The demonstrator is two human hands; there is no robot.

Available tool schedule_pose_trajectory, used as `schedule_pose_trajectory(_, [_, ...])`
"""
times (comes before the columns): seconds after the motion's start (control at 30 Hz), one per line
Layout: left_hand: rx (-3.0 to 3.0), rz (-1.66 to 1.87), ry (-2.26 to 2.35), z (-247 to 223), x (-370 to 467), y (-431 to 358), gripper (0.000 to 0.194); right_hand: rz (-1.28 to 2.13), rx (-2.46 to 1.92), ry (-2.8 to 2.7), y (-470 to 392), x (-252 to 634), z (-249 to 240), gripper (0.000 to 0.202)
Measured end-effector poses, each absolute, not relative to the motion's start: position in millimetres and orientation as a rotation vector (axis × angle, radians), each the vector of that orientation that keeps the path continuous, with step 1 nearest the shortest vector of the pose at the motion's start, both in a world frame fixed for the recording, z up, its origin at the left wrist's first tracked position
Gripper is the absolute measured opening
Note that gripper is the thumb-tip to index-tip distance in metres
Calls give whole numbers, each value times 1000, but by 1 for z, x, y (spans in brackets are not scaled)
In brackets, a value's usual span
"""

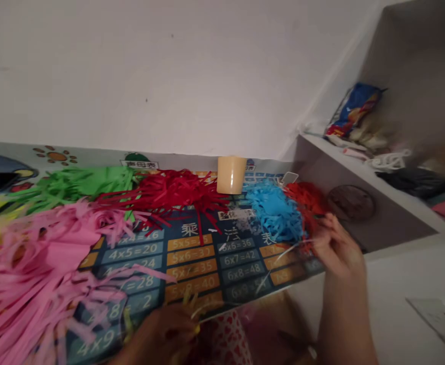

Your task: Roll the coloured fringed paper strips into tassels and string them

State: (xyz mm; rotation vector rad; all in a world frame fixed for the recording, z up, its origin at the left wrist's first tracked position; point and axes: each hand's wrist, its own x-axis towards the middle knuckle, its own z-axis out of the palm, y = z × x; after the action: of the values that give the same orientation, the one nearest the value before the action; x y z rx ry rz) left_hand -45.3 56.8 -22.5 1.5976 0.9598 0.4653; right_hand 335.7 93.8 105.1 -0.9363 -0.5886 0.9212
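From the glossy cream-yellow cup [231, 175], the right hand [338, 249] is at four o'clock, fingertips pinched together on a thin whitish strip [277, 264] beside orange-red paper fringe [308, 198]. The left hand [165, 329], at seven o'clock, curls near narrow yellow strips [189, 299]; blur hides whether its fingers grip. Bright-blue paper fringe [274, 210] lies at four o'clock, crimson paper fringe [175, 188] at nine.

Glossy pale-yellow cup [230, 175]
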Motion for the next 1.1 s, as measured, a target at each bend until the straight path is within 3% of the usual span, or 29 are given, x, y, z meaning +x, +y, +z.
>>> schedule_pose_trajectory(0.1, [1260, 818, 1021, 0, -49, 61, 24, 707, -1153, -901, 73, 267, 88, 20])
schedule_pose_trajectory(0.17, [886, 916, 1068, 9, -48, 63, 30, 826, -1275, -1087, 60, 213, 65, 18])
schedule_pose_trajectory(0.3, [368, 953, 991, 12, -44, 62, 40, 950, -1356, -1679, 46, 135, 27, 34])
schedule_pose_trajectory(0.57, [207, 999, 881, 4, -50, 63, 39, 848, -1293, -1819, 53, 114, 25, 31])
schedule_pose_trajectory(0.77, [353, 990, 952, -1, -53, 62, 37, 849, -1420, -1936, 58, 112, 18, 36])
schedule_pose_trajectory(0.97, [1042, 1091, 1267, 1, -55, 53, 19, 1143, -1440, -1861, 53, 107, 9, 33])
schedule_pose_trajectory(1.1, [1580, 984, 1444, -2, -51, 41, 11, 989, -1387, -1801, 54, 105, 4, 36])
